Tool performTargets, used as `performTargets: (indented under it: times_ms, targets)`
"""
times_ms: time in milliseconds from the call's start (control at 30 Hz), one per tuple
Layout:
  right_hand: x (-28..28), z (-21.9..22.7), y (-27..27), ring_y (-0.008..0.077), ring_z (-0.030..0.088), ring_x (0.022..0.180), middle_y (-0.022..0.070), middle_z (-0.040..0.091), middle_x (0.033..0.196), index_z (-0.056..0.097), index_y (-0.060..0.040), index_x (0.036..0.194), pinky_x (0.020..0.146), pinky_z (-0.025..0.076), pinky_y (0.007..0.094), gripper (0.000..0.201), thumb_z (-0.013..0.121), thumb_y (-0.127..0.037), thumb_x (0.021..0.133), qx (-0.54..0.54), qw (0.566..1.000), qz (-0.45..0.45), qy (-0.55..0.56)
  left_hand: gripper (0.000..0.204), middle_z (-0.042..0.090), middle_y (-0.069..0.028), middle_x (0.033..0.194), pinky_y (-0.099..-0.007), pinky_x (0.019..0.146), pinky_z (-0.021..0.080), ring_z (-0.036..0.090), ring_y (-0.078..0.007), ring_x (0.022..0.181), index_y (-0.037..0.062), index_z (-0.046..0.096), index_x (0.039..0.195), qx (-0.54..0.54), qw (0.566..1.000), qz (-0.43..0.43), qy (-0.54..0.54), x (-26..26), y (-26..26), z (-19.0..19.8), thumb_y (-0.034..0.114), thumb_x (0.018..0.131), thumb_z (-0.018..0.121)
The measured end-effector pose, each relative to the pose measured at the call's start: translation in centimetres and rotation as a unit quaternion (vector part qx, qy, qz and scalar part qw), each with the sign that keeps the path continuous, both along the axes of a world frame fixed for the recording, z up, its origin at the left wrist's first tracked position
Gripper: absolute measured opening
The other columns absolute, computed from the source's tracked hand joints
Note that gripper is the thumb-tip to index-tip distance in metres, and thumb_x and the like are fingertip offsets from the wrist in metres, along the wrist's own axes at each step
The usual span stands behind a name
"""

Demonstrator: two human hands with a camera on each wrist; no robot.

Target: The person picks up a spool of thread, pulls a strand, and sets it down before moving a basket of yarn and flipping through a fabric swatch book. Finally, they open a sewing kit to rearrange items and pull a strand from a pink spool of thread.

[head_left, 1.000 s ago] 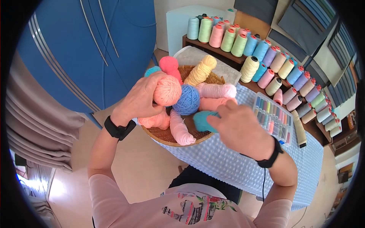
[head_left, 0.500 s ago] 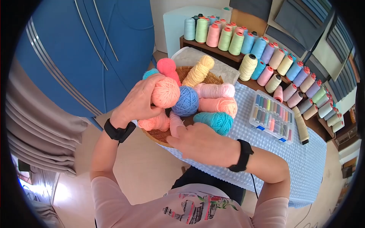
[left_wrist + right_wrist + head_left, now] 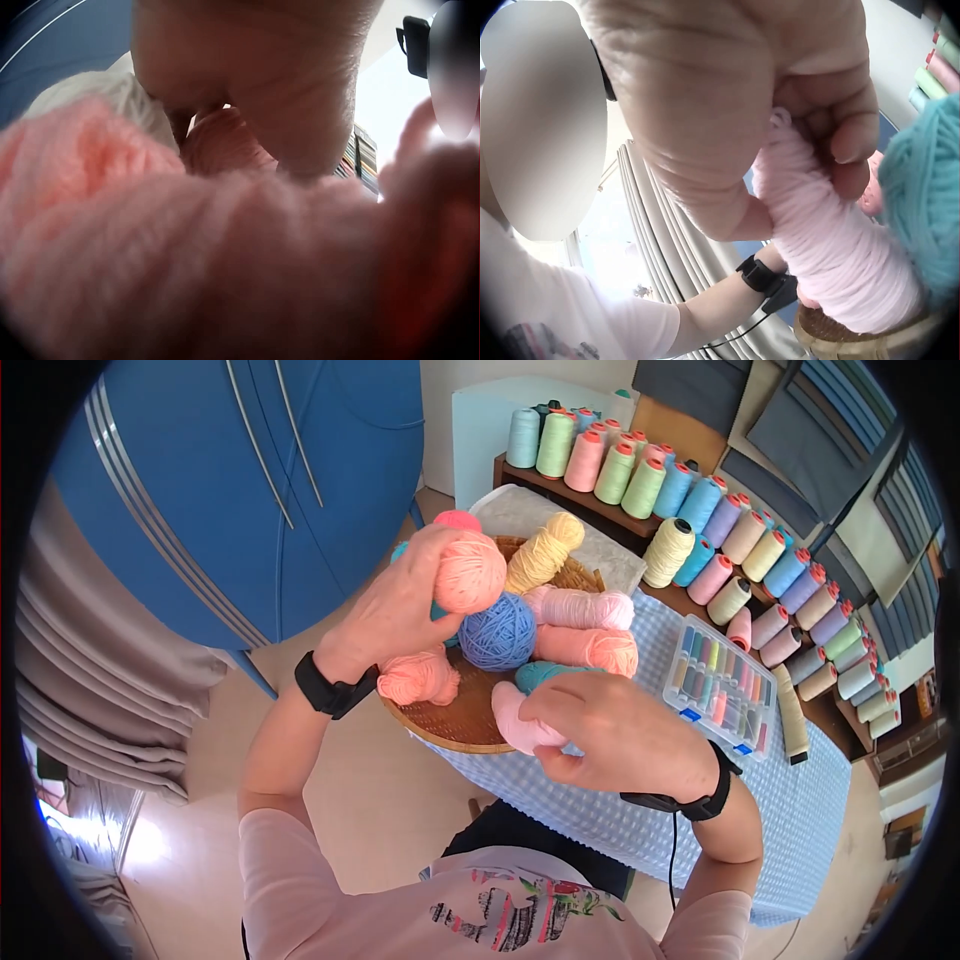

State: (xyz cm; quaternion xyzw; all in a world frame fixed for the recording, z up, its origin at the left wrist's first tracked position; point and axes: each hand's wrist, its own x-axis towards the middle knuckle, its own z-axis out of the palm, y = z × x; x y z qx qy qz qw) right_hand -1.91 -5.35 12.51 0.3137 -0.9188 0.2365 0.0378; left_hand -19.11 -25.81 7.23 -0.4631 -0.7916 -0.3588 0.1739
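Observation:
The left hand (image 3: 392,603) grips a peach yarn ball (image 3: 471,572) over the back left of the wicker basket (image 3: 455,725). At the basket's front right rim, the right hand (image 3: 625,738) holds a pale pink skein (image 3: 520,720); the right wrist view shows thumb and fingers around the skein's (image 3: 832,247) upper end. Beside it lies a teal skein (image 3: 550,675), partly hidden by the hand. A blue yarn ball (image 3: 497,632) sits mid-basket, with a coral skein (image 3: 420,678) to its left. Blurred pink yarn (image 3: 187,247) fills much of the left wrist view.
Yellow (image 3: 545,555), light pink (image 3: 585,608) and peach skeins (image 3: 590,650) lie in the basket. To the right, a clear case of coloured spools (image 3: 715,710) rests on the checked cloth (image 3: 640,830). Thread cones (image 3: 645,488) line the shelves behind; a blue cabinet (image 3: 340,490) stands left.
The right hand left the teal skein, took hold of the pale pink skein at the basket's front and moved it rightward beside the teal one. The left hand still grips the peach ball.

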Motion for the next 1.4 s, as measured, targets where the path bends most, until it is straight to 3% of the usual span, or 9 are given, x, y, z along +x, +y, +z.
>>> performTargets:
  times_ms: [433, 533, 633, 700, 900, 1000, 1067, 1167, 1400]
  targets:
    - [0.5, -0.2, 1.1, 0.0295, 0.062, 0.080, 0.0113, 0.062, 0.087, 0.059, -0.0031, 0.092, 0.068, 0.051, 0.0386, 0.029, 0.068, -0.004, 0.065, -0.020, 0.999, -0.007, 0.039, 0.067, 0.056, -0.0143, 0.112, -0.0358, 0.092, 0.043, 0.055, -0.0307, 0.106, 0.0046, 0.046, 0.119, -0.146, 0.976, -0.071, -0.144, 1.7, -2.5, 2.8, 0.007, 0.056, 0.066]
    - [-0.6, -0.4, 0.3, 0.0293, 0.061, 0.079, 0.0105, 0.062, 0.088, 0.060, -0.0035, 0.096, 0.068, 0.050, 0.0367, 0.029, 0.068, -0.006, 0.068, -0.105, 0.992, -0.017, 0.069, 0.069, 0.055, -0.0133, 0.113, -0.0353, 0.093, 0.042, 0.055, -0.0291, 0.106, 0.0046, 0.046, 0.119, -0.139, 0.976, -0.061, -0.154, 1.9, -2.0, 2.7, 0.009, 0.054, 0.066]
    - [-1.7, -1.4, -0.1, 0.0282, 0.060, 0.076, 0.0097, 0.062, 0.087, 0.061, -0.0050, 0.098, 0.067, 0.049, 0.0338, 0.029, 0.069, -0.011, 0.072, -0.158, 0.985, -0.068, -0.004, 0.069, 0.055, -0.0127, 0.113, -0.0348, 0.095, 0.041, 0.054, -0.0283, 0.107, 0.0047, 0.046, 0.120, -0.137, 0.976, -0.064, -0.157, 1.7, -1.7, 2.5, 0.009, 0.054, 0.066]
    - [-1.8, -1.8, -0.1, 0.0261, 0.059, 0.076, 0.0091, 0.062, 0.086, 0.061, -0.0062, 0.098, 0.067, 0.048, 0.0325, 0.027, 0.070, -0.015, 0.074, -0.094, 0.984, 0.056, -0.140, 0.068, 0.055, -0.0125, 0.114, -0.0347, 0.095, 0.041, 0.054, -0.0280, 0.108, 0.0047, 0.046, 0.120, -0.139, 0.976, -0.067, -0.154, 1.6, -1.5, 2.6, 0.008, 0.055, 0.066]
    - [-7.3, -0.2, 1.6, 0.0238, 0.064, 0.075, 0.0142, 0.065, 0.084, 0.063, -0.0019, 0.096, 0.065, 0.048, 0.0368, 0.032, 0.067, -0.025, 0.075, -0.144, 0.983, 0.038, -0.113, 0.066, 0.055, -0.0119, 0.114, -0.0347, 0.096, 0.041, 0.054, -0.0280, 0.109, 0.0053, 0.046, 0.119, -0.122, 0.977, -0.075, -0.160, 1.9, -1.8, 2.3, 0.007, 0.057, 0.067]
    - [-9.7, -0.3, 1.4, 0.0237, 0.063, 0.076, 0.0169, 0.065, 0.086, 0.063, -0.0010, 0.096, 0.064, 0.048, 0.0353, 0.034, 0.068, -0.026, 0.073, -0.089, 0.983, -0.130, -0.098, 0.065, 0.055, -0.0124, 0.114, -0.0351, 0.096, 0.041, 0.054, -0.0282, 0.109, 0.0054, 0.046, 0.119, -0.121, 0.977, -0.096, -0.149, 1.6, -1.7, 2.3, 0.008, 0.058, 0.070]
    - [-11.9, -2.0, 1.3, 0.0288, 0.062, 0.091, 0.0177, 0.064, 0.096, 0.056, -0.0011, 0.114, 0.080, 0.047, 0.0331, 0.050, 0.071, -0.022, 0.070, 0.055, 0.984, 0.032, -0.164, 0.065, 0.054, -0.0131, 0.115, -0.0360, 0.096, 0.041, 0.054, -0.0289, 0.109, 0.0058, 0.046, 0.119, -0.127, 0.980, -0.091, -0.125, 1.7, -1.7, 2.2, 0.009, 0.059, 0.072]
    - [-14.4, -2.9, 0.2, 0.0299, 0.061, 0.095, 0.0196, 0.064, 0.100, 0.051, -0.0003, 0.119, 0.084, 0.046, 0.0345, 0.061, 0.074, -0.023, 0.067, 0.100, 0.941, 0.079, -0.313, 0.065, 0.053, -0.0137, 0.117, -0.0373, 0.097, 0.041, 0.053, -0.0300, 0.110, 0.0062, 0.046, 0.119, -0.133, 0.984, -0.081, -0.092, 1.5, -1.9, 1.9, 0.009, 0.059, 0.073]
    - [-14.5, -3.8, -0.4, 0.0256, 0.056, 0.108, 0.0181, 0.059, 0.114, 0.044, 0.0000, 0.129, 0.093, 0.042, 0.0326, 0.075, 0.076, -0.025, 0.066, -0.042, 0.916, 0.124, -0.379, 0.065, 0.055, -0.0115, 0.116, -0.0396, 0.093, 0.041, 0.053, -0.0328, 0.108, 0.0090, 0.048, 0.118, -0.042, 0.993, -0.102, -0.031, 1.1, -2.5, 0.0, 0.009, 0.056, 0.069]
